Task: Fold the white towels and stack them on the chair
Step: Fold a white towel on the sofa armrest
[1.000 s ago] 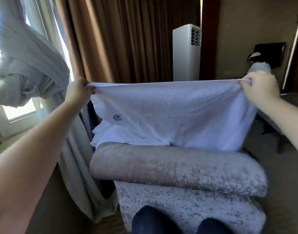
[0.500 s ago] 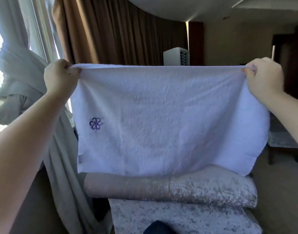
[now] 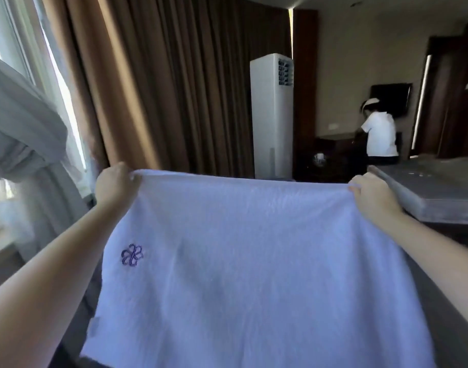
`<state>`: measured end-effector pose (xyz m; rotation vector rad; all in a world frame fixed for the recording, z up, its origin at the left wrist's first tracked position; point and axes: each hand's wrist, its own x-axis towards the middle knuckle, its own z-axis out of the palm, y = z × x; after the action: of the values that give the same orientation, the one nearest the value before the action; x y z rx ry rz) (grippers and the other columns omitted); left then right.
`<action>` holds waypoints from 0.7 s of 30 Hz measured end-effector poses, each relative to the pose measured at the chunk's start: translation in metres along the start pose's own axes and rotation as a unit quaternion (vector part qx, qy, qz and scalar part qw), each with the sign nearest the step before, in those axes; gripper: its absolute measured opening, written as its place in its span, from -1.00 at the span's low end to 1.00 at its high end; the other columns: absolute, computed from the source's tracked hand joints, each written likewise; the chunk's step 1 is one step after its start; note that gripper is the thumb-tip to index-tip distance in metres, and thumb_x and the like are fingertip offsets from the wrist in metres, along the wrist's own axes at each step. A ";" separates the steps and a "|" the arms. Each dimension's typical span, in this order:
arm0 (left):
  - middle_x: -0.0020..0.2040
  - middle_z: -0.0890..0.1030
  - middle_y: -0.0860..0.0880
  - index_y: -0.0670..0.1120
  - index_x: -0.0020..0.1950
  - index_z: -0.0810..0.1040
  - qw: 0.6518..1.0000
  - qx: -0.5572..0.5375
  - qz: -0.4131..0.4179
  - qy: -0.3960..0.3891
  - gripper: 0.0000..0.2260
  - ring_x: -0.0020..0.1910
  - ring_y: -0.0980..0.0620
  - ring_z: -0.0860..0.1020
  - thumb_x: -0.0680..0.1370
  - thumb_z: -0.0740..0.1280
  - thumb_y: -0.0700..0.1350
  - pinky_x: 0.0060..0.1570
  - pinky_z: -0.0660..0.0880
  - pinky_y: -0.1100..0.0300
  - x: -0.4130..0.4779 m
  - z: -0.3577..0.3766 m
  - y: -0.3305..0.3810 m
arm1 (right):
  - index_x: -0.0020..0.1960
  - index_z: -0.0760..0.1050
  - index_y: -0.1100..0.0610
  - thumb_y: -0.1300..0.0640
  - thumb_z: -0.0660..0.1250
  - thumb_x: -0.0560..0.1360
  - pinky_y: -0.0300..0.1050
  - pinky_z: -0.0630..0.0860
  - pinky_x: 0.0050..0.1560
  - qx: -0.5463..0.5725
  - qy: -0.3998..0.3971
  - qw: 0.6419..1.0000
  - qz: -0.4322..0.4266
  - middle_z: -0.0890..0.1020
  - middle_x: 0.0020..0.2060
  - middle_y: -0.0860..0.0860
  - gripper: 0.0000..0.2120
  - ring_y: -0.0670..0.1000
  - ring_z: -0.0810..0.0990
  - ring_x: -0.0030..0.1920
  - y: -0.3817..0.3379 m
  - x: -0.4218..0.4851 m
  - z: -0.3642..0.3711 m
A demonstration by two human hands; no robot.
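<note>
The white towel (image 3: 254, 261) is spread wide between both hands. Its top edge runs straight across from the left hand (image 3: 116, 185) to the right hand (image 3: 371, 197), and the cloth falls below the fingers toward the person. Each hand's fingers are curled tight over a top corner. A purple flower-shaped emblem (image 3: 132, 254) sits below the left fingers. A small side tag (image 3: 95, 325) lower down is too blurred to read.
</note>
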<state>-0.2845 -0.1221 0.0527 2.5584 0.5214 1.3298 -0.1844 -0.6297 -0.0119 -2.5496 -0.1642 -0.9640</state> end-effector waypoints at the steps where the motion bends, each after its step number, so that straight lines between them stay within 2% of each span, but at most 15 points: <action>1: -0.15 0.59 -0.33 -0.30 -0.11 0.53 1.000 0.009 -0.001 -0.017 -0.83 -0.10 -0.32 0.55 0.51 0.25 -0.20 -0.17 0.46 -0.06 0.000 0.018 -0.005 | -0.05 0.51 0.22 0.24 0.16 0.61 0.08 0.45 -0.13 0.004 -0.010 1.000 0.002 0.43 -0.12 0.14 -0.83 0.25 0.51 -0.08 0.003 0.001 0.015; 5: -0.17 0.58 -0.33 -0.30 -0.14 0.50 0.997 0.043 -0.004 -0.057 -0.84 -0.13 -0.32 0.54 0.52 0.25 -0.19 -0.27 0.38 0.00 0.004 0.075 -0.022 | 0.00 0.49 0.25 0.21 0.11 0.64 -0.05 0.25 -0.23 -0.001 -0.035 0.999 0.036 0.44 -0.03 0.17 -0.79 0.18 0.45 -0.13 0.001 0.018 0.057; 9: -0.12 0.57 -0.35 -0.32 -0.08 0.49 0.996 0.045 -0.025 -0.079 -0.83 -0.11 -0.33 0.53 0.55 0.24 -0.20 -0.25 0.34 0.01 0.007 0.114 -0.027 | -0.03 0.50 0.30 0.28 0.12 0.62 -0.04 0.25 -0.24 0.028 -0.027 0.998 0.049 0.46 -0.03 0.22 -0.81 0.20 0.45 -0.14 0.008 0.029 0.096; 11: 0.03 0.55 -0.33 -0.32 0.06 0.49 0.991 0.044 -0.031 -0.120 -0.81 -0.01 -0.31 0.52 0.56 0.28 -0.19 -0.17 0.37 0.00 -0.002 0.131 -0.026 | -0.04 0.51 0.31 0.33 0.14 0.60 -0.04 0.26 -0.24 0.047 -0.037 0.997 0.055 0.48 -0.04 0.22 -0.83 0.20 0.45 -0.14 0.016 0.027 0.116; 12: 0.16 0.51 -0.31 -0.30 0.17 0.47 0.987 0.040 -0.033 -0.150 -0.74 0.05 -0.29 0.52 0.55 0.31 -0.18 -0.10 0.40 -0.01 -0.010 0.138 -0.026 | -0.02 0.52 0.31 0.35 0.16 0.58 -0.03 0.28 -0.22 0.057 -0.051 0.996 0.054 0.50 -0.04 0.23 -0.85 0.20 0.46 -0.13 0.020 0.024 0.126; 14: 0.45 0.29 -0.23 -0.23 0.39 0.35 0.976 0.029 -0.039 -0.211 -0.54 0.11 -0.27 0.53 0.53 0.36 -0.17 -0.01 0.43 -0.04 -0.030 0.150 -0.028 | 0.06 0.54 0.32 0.38 0.23 0.54 -0.01 0.38 -0.14 0.083 -0.090 0.991 0.047 0.53 0.00 0.24 -0.85 0.23 0.52 -0.08 0.028 0.015 0.141; 15: 0.52 0.17 -0.21 -0.20 0.45 0.29 0.974 0.023 -0.037 -0.224 -0.47 0.13 -0.27 0.52 0.52 0.37 -0.18 0.01 0.44 -0.05 -0.042 0.154 -0.028 | 0.08 0.55 0.32 0.39 0.27 0.52 0.01 0.42 -0.10 0.096 -0.108 0.989 0.034 0.54 0.02 0.24 -0.83 0.24 0.56 -0.07 0.032 0.008 0.143; 17: 0.55 0.11 -0.21 -0.19 0.47 0.28 0.980 0.011 -0.006 -0.201 -0.43 0.23 -0.30 0.46 0.50 0.39 -0.22 0.07 0.44 -0.11 -0.070 0.155 -0.020 | 0.06 0.57 0.31 0.40 0.32 0.48 0.01 0.47 -0.09 0.113 -0.117 0.987 -0.004 0.57 0.02 0.22 -0.83 0.23 0.60 -0.12 0.039 -0.010 0.141; 19: 0.51 0.23 -0.25 -0.23 0.40 0.37 0.983 -0.022 0.061 -0.173 -0.50 0.31 -0.31 0.41 0.48 0.40 -0.25 0.14 0.43 -0.17 -0.108 0.153 0.002 | 0.00 0.58 0.31 0.43 0.33 0.45 0.01 0.51 -0.10 0.127 -0.102 0.986 -0.041 0.59 -0.02 0.19 -0.84 0.17 0.60 -0.21 0.046 -0.035 0.128; 21: 0.45 0.35 -0.22 -0.21 0.30 0.47 0.974 -0.074 0.135 -0.166 -0.60 0.28 -0.28 0.43 0.48 0.41 -0.24 0.15 0.43 -0.15 -0.149 0.149 0.026 | -0.03 0.58 0.31 0.47 0.31 0.43 0.02 0.54 -0.08 0.147 -0.080 0.983 -0.078 0.60 -0.06 0.18 -0.83 0.13 0.57 -0.23 0.052 -0.062 0.113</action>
<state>-0.2354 -0.2091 -0.1348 2.7125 0.0109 0.9355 -0.1494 -0.6284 -0.1468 -2.3625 -0.5197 -0.7249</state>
